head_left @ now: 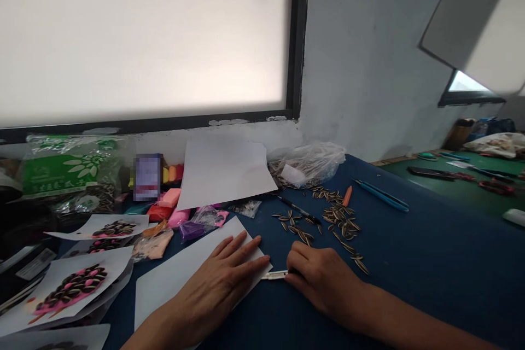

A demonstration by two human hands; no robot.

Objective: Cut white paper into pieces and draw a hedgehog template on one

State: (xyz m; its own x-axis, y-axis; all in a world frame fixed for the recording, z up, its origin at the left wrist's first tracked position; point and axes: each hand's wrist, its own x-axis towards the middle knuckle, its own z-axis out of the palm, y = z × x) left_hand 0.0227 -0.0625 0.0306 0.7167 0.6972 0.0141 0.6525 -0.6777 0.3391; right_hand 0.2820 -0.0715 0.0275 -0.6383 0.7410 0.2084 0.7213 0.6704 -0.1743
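My left hand [223,276] lies flat with fingers spread, pressing on a white sheet of paper [164,295] on the blue tabletop. Closed in a fist, my right hand [324,279] grips a slim white tool [275,275] that looks like a utility knife. Its front end reaches the paper's right edge, near my left fingertips; the rest is hidden in the fist. Beyond my right hand lie scattered striped sunflower seeds [342,221], a black pen [301,209] and an orange stick [348,196].
Sheets with seed-and-pink-clay pictures [74,290] are stacked at left. Behind are a green seed bag [74,169], colored clay packs [170,197], another white sheet [227,172] and a clear plastic bag [311,161]. Blue tweezers [381,195] lie at right. A green table [443,191] stands farther right.
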